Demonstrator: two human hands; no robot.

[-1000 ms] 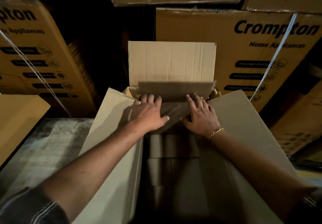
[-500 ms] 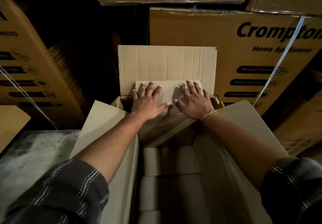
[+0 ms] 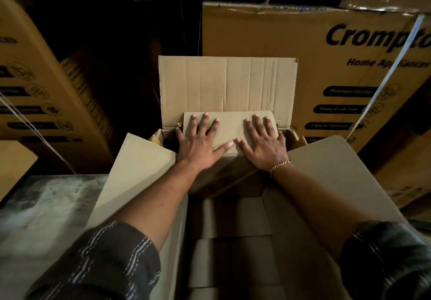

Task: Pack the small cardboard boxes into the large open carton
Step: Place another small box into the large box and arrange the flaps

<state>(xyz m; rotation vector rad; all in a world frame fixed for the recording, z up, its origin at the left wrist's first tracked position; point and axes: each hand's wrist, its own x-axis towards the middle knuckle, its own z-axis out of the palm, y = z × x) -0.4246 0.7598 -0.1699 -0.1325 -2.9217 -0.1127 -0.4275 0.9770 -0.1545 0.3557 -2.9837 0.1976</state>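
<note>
At the far left of the frame a tall brown printed carton (image 3: pixel 35 85) leans, with a grey mottled floor (image 3: pixel 42 215) below it. The large open plain-brown cardboard carton (image 3: pixel 137 171) fills the centre, its left flap angled outward and its far flap standing upright at upper centre. The left hand (image 3: pixel 198 145) lies flat with fingers spread, clasping nothing, on a small flat brown cardboard box (image 3: pixel 229 127) propped against the far flap. Just right of it the right hand (image 3: pixel 264 145), with a gold chain bracelet (image 3: pixel 281 165) at the wrist, presses the same box, palm flat and fingers splayed. Below the hands, more small brown boxes (image 3: pixel 233 220) lie in rows inside the carton. At upper right stands a brown "Crompton" carton (image 3: pixel 326 71).
</note>
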